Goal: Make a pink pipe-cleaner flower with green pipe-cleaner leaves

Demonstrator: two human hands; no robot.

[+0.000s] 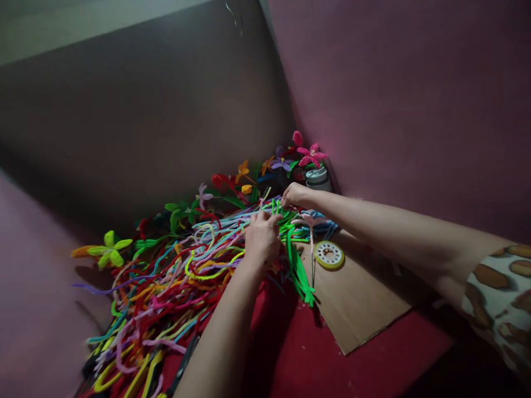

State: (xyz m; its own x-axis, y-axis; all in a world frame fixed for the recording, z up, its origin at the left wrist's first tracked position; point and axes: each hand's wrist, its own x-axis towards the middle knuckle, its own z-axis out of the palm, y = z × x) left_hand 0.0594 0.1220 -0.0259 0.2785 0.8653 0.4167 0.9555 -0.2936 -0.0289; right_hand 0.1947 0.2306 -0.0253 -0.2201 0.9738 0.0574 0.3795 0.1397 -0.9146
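Note:
My left hand [263, 236] reaches into a large heap of coloured pipe cleaners [207, 265], its fingers curled at green stems [277, 208]. Just beyond it, my right hand [293, 194] is closed in a pinch at the far edge of the green pieces; what lies between its fingertips is too small to make out. A bundle of green pipe cleaners [299, 271] hangs toward me over the cardboard's left edge. Beside it lies a pale pink flower [312, 220] on a thin stem.
Brown cardboard [365, 298] lies on the red surface [298, 354], bearing a yellow tape roll [329, 255]. Finished fuzzy flowers, including a pink one [312, 155] and a lime one [110, 250], line the wall. A grey-lidded container [317, 178] stands in the corner.

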